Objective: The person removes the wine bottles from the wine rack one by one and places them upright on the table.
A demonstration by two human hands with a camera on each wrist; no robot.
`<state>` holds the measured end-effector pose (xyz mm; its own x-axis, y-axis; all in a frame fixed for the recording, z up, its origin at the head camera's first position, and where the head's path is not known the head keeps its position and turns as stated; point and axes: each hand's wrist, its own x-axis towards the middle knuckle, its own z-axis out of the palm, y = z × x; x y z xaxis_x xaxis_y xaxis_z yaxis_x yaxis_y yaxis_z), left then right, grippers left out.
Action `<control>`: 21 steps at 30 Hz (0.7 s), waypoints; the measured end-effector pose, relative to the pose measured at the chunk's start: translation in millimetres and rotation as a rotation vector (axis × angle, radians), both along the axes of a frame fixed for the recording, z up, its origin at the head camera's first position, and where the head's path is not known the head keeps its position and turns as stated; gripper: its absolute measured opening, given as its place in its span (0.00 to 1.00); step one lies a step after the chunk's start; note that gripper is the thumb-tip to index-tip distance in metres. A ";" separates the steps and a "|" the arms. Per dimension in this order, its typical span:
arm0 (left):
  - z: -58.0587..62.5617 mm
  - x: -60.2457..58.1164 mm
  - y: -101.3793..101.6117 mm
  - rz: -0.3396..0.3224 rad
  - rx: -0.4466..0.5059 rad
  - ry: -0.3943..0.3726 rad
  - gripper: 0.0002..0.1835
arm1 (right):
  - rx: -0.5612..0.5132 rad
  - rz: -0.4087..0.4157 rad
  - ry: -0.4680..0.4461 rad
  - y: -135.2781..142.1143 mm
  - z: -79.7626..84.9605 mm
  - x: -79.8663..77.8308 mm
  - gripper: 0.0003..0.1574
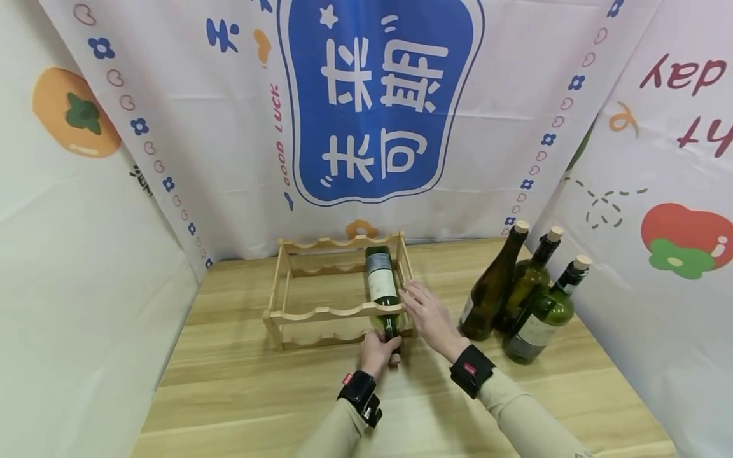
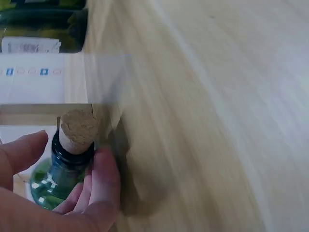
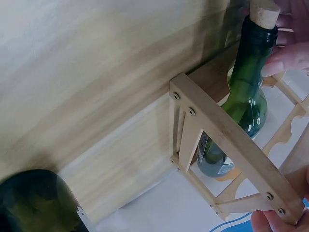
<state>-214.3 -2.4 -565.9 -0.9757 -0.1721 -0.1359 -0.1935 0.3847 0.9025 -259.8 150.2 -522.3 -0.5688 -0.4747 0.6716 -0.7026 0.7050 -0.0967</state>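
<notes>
A green wine bottle (image 1: 381, 284) with a pale label lies in the right end of a wooden wine rack (image 1: 326, 313). Its neck points toward me, past the rack's front, and a cork (image 2: 78, 126) plugs it. My left hand (image 1: 375, 353) holds the neck, thumb on one side and fingers curled round the other. At the rack's front right upper corner, my right hand (image 1: 429, 316) grips the frame. In the right wrist view its fingertips (image 3: 266, 221) show on one side of the corner; part of the thumb shows at the image edge.
Corked bottles stand upright on the wooden table (image 1: 229, 381) to the right: a tall dark one (image 1: 489, 299), one behind it (image 1: 528, 280), and a green labelled one (image 1: 541, 321). Printed white cloth (image 1: 240, 210) hangs behind the table and along both sides.
</notes>
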 end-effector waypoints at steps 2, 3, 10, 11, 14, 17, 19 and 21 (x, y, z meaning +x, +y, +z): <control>0.6 -3.7 -3.1 -0.010 0.123 -0.089 0.18 | -0.006 0.006 0.005 -1.9 -0.9 -0.8 0.23; 0.6 -5.5 -4.5 -0.013 0.202 -0.135 0.19 | -0.010 0.008 0.003 -2.6 -1.2 -0.9 0.23; -3.8 -14.1 -10.3 -0.009 0.615 -0.361 0.16 | -0.012 0.002 -0.027 -4.8 0.5 0.1 0.22; -4.7 -14.4 -10.3 -0.011 0.620 -0.371 0.16 | -0.009 0.001 -0.034 -4.8 0.8 0.1 0.22; -7.7 -15.6 -9.1 -0.026 0.608 -0.373 0.15 | -0.005 -0.004 -0.056 -5.2 2.2 0.6 0.22; -9.6 -16.8 -7.5 -0.053 0.595 -0.364 0.16 | -0.013 -0.011 -0.078 -5.1 2.5 1.1 0.22; -10.7 -17.2 -6.9 -0.079 0.594 -0.358 0.13 | -0.023 -0.015 -0.082 -4.7 2.0 1.1 0.22; -11.6 -17.5 -6.4 -0.096 0.610 -0.354 0.13 | -0.038 -0.017 -0.081 -4.3 1.0 1.1 0.22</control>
